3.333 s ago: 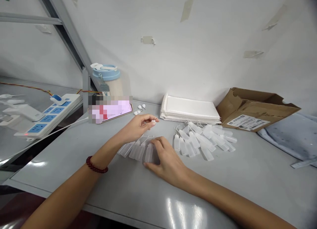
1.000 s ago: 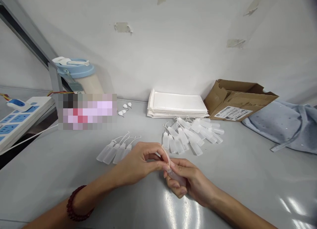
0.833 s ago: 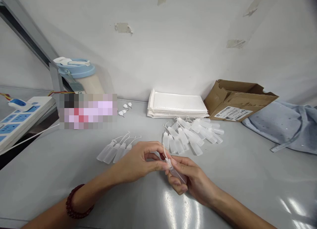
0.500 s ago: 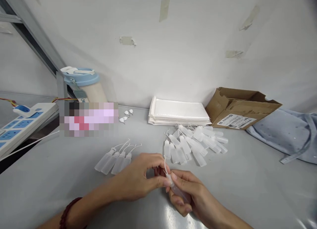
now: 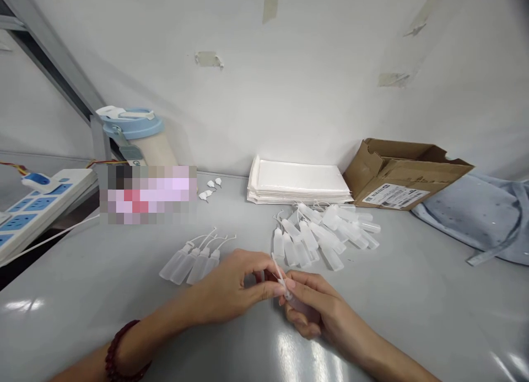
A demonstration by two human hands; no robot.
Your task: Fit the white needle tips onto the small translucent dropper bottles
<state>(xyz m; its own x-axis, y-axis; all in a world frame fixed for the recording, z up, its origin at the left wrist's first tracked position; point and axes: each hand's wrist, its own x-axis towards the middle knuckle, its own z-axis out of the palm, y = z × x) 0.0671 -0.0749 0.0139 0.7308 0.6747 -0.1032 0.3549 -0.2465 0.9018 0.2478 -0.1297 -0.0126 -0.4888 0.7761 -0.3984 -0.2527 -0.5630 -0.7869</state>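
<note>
A small translucent squeeze bottle (image 5: 305, 309) lies tilted in my right hand (image 5: 316, 302), whose fingers are wrapped round its body. At its neck, my left hand (image 5: 237, 288) pinches the cap end with thumb and forefinger; the exact spot of contact is partly hidden. A thin white strap (image 5: 278, 267) rises from that neck between my hands. Beyond my left forearm lies a row of several similar bottles (image 5: 179, 266) with straps pointing away. A larger heap of such bottles (image 5: 308, 236) rests past my right hand.
Several small white needle-tipped caps (image 5: 210, 184) lie near the wall. Behind the heap are stacked white padded envelopes (image 5: 303, 178) and an opened cardboard box (image 5: 407, 175). Blue-grey fabric (image 5: 475, 222) is at right. A lidded tumbler (image 5: 151, 139) and a power strip (image 5: 37, 203) occupy the left.
The view has shifted slightly. Both hands stay together at the bottle, and the strap now leans more to the left, with the thumbs close to the neck.
</note>
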